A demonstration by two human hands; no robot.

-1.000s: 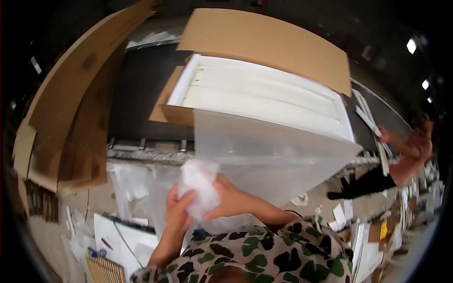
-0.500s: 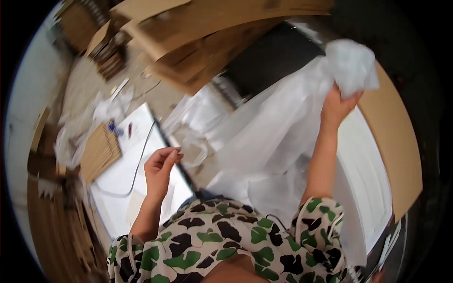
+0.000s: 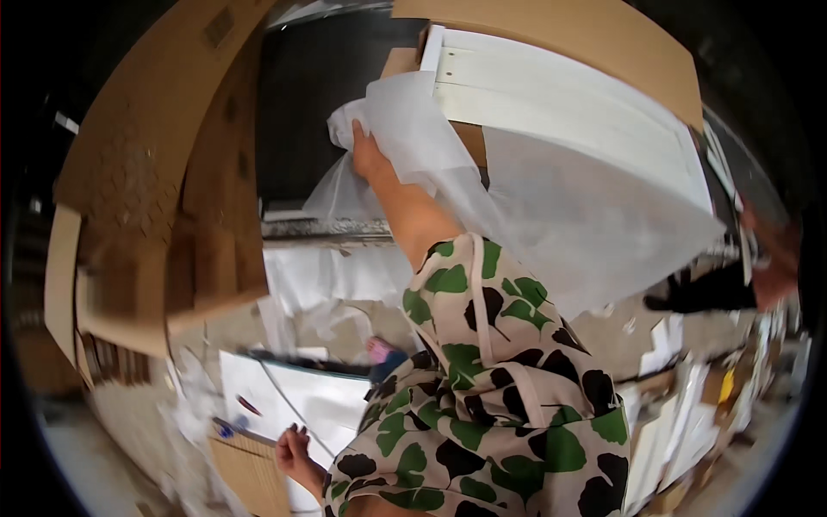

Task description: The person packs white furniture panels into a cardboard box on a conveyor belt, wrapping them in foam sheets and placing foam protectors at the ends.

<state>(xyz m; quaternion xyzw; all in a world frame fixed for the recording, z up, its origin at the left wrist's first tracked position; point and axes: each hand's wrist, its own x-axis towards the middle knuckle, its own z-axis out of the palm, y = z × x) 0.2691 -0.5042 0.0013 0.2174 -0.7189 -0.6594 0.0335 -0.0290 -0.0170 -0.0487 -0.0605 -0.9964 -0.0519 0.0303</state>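
My right hand (image 3: 369, 155) is closed on a bunched part of a thin white foam packing sheet (image 3: 543, 202), above the black surface. The sheet runs from there along the near side of a white panel box (image 3: 551, 95), whose raised rims and inner boards show. This box lies in an open brown carton (image 3: 637, 43). Down at the lower left, my left hand (image 3: 297, 452) hangs with loosely curled fingers beside a white tabletop (image 3: 293, 396). Nothing shows in it.
Large brown cardboard sheets (image 3: 129, 164) stand at the left. A black conveyor-like surface (image 3: 301, 103) lies beyond. Corrugated cardboard pieces (image 3: 250, 474) and a dark red tool (image 3: 249, 405) rest near my left hand. Another person's arm (image 3: 771, 254) shows at the right, with stacked boards below.
My view has turned right. My right hand, still gripping the foam sheet, has come to the left end of the white box. My left hand now hangs lower, near the bottom edge.
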